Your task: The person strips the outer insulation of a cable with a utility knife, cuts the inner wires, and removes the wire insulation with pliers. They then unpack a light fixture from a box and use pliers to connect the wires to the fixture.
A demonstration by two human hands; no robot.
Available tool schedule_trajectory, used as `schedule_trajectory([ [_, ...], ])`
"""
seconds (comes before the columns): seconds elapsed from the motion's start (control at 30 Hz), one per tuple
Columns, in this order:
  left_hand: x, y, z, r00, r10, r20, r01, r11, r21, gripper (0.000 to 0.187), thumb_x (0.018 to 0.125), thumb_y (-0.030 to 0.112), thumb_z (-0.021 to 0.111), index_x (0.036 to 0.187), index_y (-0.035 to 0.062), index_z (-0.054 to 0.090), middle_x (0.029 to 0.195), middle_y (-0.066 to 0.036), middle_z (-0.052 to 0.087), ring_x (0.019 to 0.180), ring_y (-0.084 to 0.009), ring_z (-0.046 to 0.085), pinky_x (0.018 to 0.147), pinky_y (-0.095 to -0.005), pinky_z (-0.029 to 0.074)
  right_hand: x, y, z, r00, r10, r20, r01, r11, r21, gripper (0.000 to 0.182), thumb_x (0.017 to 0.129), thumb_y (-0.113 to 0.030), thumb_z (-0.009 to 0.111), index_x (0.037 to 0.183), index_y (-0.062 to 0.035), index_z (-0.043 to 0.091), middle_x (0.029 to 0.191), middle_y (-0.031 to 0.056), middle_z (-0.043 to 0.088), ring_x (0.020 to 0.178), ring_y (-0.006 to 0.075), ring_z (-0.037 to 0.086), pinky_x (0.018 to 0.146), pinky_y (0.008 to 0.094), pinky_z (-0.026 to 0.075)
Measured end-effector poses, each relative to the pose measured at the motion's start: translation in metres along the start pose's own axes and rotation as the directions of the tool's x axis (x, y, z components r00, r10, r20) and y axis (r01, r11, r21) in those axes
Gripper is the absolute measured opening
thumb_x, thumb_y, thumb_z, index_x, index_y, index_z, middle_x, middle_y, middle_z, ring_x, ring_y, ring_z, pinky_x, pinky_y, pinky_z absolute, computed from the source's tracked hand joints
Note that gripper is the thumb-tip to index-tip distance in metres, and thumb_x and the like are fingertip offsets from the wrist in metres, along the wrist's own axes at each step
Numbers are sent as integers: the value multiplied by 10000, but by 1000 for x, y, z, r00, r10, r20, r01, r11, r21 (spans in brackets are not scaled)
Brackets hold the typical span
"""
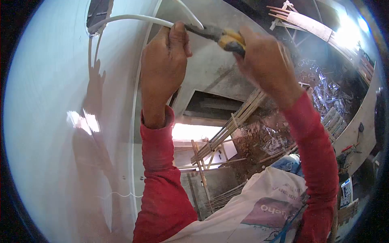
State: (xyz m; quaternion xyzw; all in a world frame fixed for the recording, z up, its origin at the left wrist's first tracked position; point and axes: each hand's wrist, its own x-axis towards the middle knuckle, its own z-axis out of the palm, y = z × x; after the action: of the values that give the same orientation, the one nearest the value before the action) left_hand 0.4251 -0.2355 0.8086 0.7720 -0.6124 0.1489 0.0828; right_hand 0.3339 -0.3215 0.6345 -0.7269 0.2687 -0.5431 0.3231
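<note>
Pliers (pixel 214 35) at 12 o'clock, right hand (pixel 265 65) wrapped tight round yellow handles, nose biting white cable (pixel 133 18). Left hand (pixel 164 60) fisted on cable just left of it. Cable runs from wall hole (pixel 98 14) at 11. Looks like mid-cut or strip; next needs firm squeeze, steady cable.

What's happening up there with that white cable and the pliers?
A person in red sleeves works at a white wall. The left hand grips a white cable coming out of a hole in the wall. The right hand holds yellow-handled pliers, whose nose meets the cable by the left hand's fingers.
</note>
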Motion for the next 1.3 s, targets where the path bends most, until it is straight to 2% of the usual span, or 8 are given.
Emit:
schedule_trajectory([
  [0.37,31,-38,-4,995,80,66,-75,994,-78,433,1069,377,442,897,21,620,689,-58,585,576,-145,537,556,-356,430,114,30,34,998,-56,4,56,982,-180,184,913,-195,562,846,-66,675,846,181,701,828,310,711,664,441,562],
  [0.7,7,-35,-49,977,-131,166,172,950,-261,373,1044,356,539,1054,16,692,834,-29,652,803,-111,585,842,-319,472,-69,318,-20,929,370,-14,-370,929,23,332,984,-385,590,933,-62,649,759,43,613,687,143,599,602,341,492],
  [0.83,28,-30,-68,962,40,269,47,950,-308,359,1012,337,598,1121,16,716,933,-29,676,903,-117,594,898,-302,462,-208,269,-29,404,705,583,-705,-167,689,291,998,-395,594,912,-117,613,922,73,704,797,199,696,712,347,580],
  [0.97,18,-41,-79,897,119,425,159,810,-564,376,934,309,715,1152,3,693,941,-31,669,905,-124,590,844,-292,478,-312,249,-2,552,743,379,-612,52,789,238,1010,-301,582,1082,-87,657,996,103,712,887,231,707,761,374,591],
  [1.03,7,-34,-69,895,238,376,121,684,-720,390,874,265,789,1139,14,653,946,-49,661,803,-104,589,705,-259,488,-306,218,-7,248,777,578,-302,-505,809,296,1021,-310,552,1032,-32,652,936,50,720,780,211,687,729,362,571],
  [1.13,-3,-36,-58,898,205,390,221,557,-801,317,872,226,790,1068,29,638,935,-58,652,715,-87,570,605,-216,457,-325,266,-10,212,759,616,-961,276,-10,290,1005,-293,570,959,-32,689,881,70,725,780,192,684,703,382,542],
  [1.2,-5,-22,-42,923,182,340,189,556,-810,240,893,194,768,1003,39,622,918,-59,645,668,-77,548,549,-214,442,-335,257,-2,616,695,371,-577,719,-388,283,967,-293,616,913,-30,704,817,122,712,774,248,689,683,414,514],
  [1.3,-4,-11,-26,954,10,299,275,362,-891,202,894,157,766,978,38,626,880,-51,650,657,-85,564,582,-219,472,-329,250,7,190,709,679,-981,157,111,360,912,-347,650,932,11,671,785,163,669,680,228,659,645,383,526],
])
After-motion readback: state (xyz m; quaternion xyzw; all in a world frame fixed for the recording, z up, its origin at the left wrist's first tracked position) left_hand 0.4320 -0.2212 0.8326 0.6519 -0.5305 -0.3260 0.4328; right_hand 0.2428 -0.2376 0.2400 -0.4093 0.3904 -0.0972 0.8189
